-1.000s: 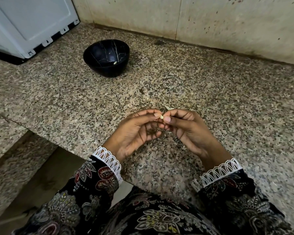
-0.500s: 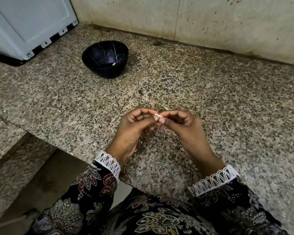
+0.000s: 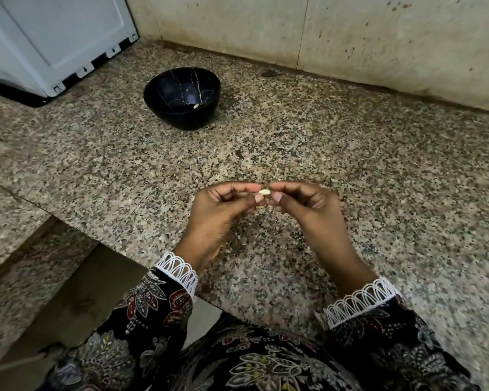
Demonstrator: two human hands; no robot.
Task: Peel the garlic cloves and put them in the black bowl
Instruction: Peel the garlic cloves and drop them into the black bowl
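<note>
Compared with a second ago, the hands have lifted slightly and drawn closer to the camera, and the pale garlic clove (image 3: 264, 191) now shows more of its bare body between the fingertips than it did before, when only a sliver was visible. The left hand (image 3: 223, 210) pinches the clove between thumb and forefinger, its other fingers curled in; the right hand (image 3: 308, 207) meets it from the other side, thumb and forefinger closed on the same clove or on skin at its end, which of the two cannot be told. Judgement: the peeling of this clove is well advanced, perhaps nearly complete, and the transfer to the bowl is the step outstanding. The black bowl (image 3: 164, 108) stands on the granite counter (image 3: 378, 165) well apart from the hands, toward the far left, with one small pale piece (image 3: 196, 106) lying inside it, probably a clove already peeled. A white appliance (image 3: 54, 38) sits at the far left corner, near the bowl but not touching it. Hard to make out: any loose skin on the speckled counter, since the pattern masks small scraps; a small dark-and-yellowish bit just under the left thumb, unidentified; the underside of the clove, covered by the fingers. No stock of unpeeled cloves is in view. The patterned sleeves (image 3: 164, 300) are cut off at the lower edge.
</note>
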